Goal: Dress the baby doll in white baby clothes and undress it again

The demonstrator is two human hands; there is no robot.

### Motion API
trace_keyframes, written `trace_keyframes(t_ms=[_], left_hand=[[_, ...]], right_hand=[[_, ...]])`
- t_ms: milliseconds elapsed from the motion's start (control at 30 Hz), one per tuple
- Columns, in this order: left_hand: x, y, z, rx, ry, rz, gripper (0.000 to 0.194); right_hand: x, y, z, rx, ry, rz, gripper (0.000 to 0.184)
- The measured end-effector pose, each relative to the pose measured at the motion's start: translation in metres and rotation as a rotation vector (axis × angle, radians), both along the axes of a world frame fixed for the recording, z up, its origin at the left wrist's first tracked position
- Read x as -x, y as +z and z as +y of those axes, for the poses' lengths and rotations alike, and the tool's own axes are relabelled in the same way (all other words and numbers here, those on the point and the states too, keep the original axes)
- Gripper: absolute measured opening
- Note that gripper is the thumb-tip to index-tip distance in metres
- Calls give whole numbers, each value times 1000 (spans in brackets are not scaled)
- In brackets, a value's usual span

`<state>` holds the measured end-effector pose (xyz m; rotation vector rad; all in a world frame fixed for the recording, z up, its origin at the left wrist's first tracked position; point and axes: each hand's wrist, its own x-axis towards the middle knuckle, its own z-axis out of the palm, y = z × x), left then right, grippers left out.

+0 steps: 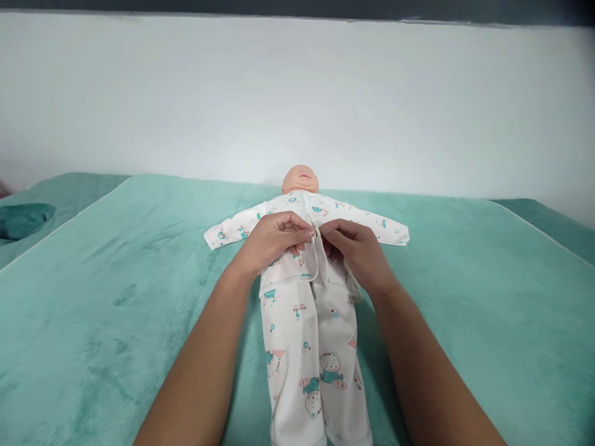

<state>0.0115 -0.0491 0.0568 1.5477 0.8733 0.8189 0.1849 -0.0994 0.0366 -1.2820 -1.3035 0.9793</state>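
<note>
A baby doll [301, 179] lies on its back, dressed in a white printed baby shirt [290, 270] and matching trousers [297, 347]. Its sleeves stretch out to both sides. At the front opening, my left hand [281, 235] pinches one edge of the shirt between thumb and fingers. My right hand [353, 244] pinches the other edge, close to my left fingertips. A small button or snap seems to sit between the fingertips, partly hidden by them. Below the hands, the shirt's lower front edges hang slightly apart over the trousers.
A green plush cover [139, 297] spreads under the doll over the whole surface. Behind the doll rises a white wall [297, 93] with a dark band along the top. At the far left lies a darker green fabric item [25, 220].
</note>
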Motion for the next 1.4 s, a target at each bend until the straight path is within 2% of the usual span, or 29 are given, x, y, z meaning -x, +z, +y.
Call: trace_keyframes(t_ms=[133, 267, 500, 700, 900, 1167, 1400], left_hand=[[-1, -1, 0, 1, 7, -6, 18], [0, 0, 1, 0, -13, 1, 18], [-1, 4, -4, -8, -38, 61, 21], [-5, 4, -6, -35, 1, 74, 11], [-4, 0, -3, 21, 1, -50, 19], [-3, -3, -2, 49, -36, -165, 18], [-5, -10, 1, 34, -4, -243, 19]], right_hand=[[-2, 0, 0, 0, 36, -28, 16], [-3, 1, 0, 26, 44, -105, 18], [1, 3, 0, 43, -6, -229, 20], [4, 4, 0, 14, -2, -208, 21], [3, 3, 0, 22, 12, -205, 23], [3, 4, -1, 40, 37, -221, 25], [2, 1, 1, 25, 56, -174, 27]])
